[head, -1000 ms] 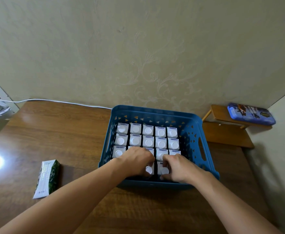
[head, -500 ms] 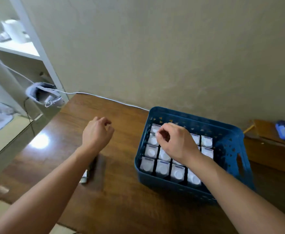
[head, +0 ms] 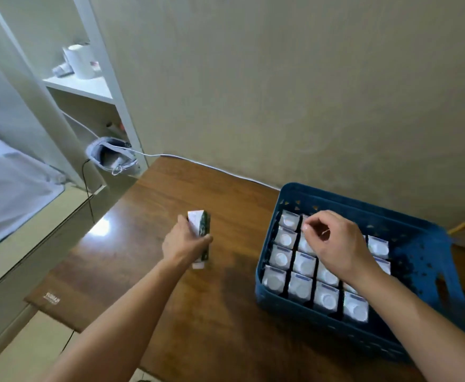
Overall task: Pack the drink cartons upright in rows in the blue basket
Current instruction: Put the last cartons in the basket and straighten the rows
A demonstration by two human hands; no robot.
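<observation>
Left hand grips one carton; basket nearly packed.
Left hand [head: 183, 244] closed around a green-and-white carton [head: 200, 235] above the worktop [head: 198, 312]. Right hand [head: 333, 244], fingers loosely curled and empty, over upright cartons [head: 300, 285] in the blue basket [head: 418, 244].

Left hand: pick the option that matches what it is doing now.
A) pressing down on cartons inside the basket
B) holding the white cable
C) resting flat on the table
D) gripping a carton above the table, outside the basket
D: the left hand is closed around a green-and-white carton over the table, left of the blue basket.
</observation>
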